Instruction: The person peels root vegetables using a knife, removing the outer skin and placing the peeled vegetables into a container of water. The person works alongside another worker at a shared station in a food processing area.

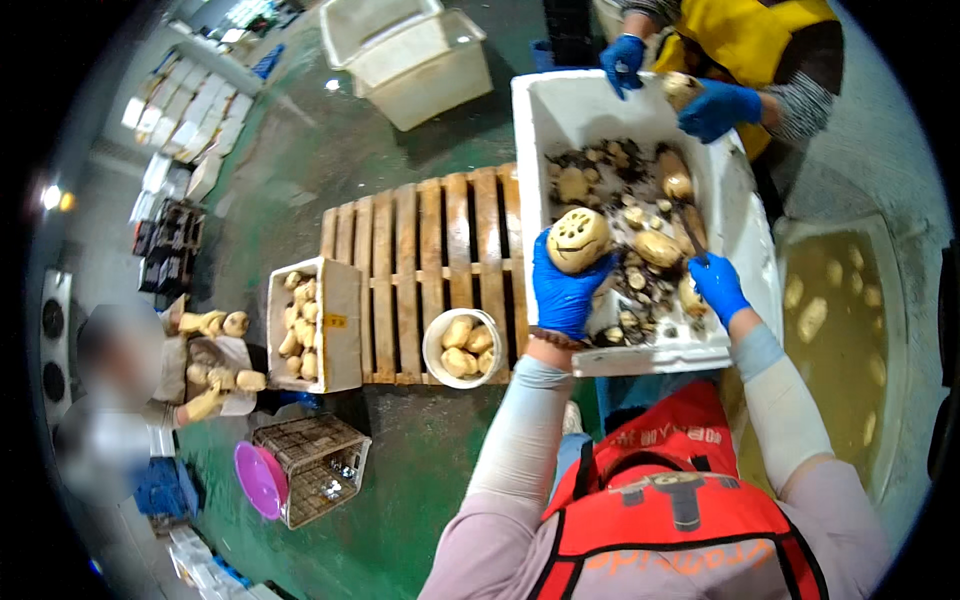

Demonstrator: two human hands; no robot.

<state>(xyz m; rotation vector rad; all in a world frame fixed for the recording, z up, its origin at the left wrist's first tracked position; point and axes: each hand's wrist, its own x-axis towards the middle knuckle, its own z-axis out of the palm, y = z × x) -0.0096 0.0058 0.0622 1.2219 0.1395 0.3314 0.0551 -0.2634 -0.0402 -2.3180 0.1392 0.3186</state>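
Observation:
My left hand (pixel 566 293), in a blue glove, is closed around a lotus root (pixel 577 243) with its cut, holed end turned up. Gripped in my gloved right hand (pixel 719 287) is a knife (pixel 693 230), its dark blade pointing away from me into the white foam box (pixel 536 112). Both hands are over this box. Inside lie lotus root pieces (pixel 657 248), cut ends and dark scraps (pixel 632 290). The knife's handle is mostly hidden by my fingers.
Across the box, a co-worker's blue-gloved hands (pixel 722 108) hold another lotus root (pixel 682 91). Left of the box are a wooden pallet (pixel 406 260), a white bucket (pixel 432 350) of lotus roots and a filled foam box (pixel 342 325). A tub of murky water (pixel 835 345) stands at right.

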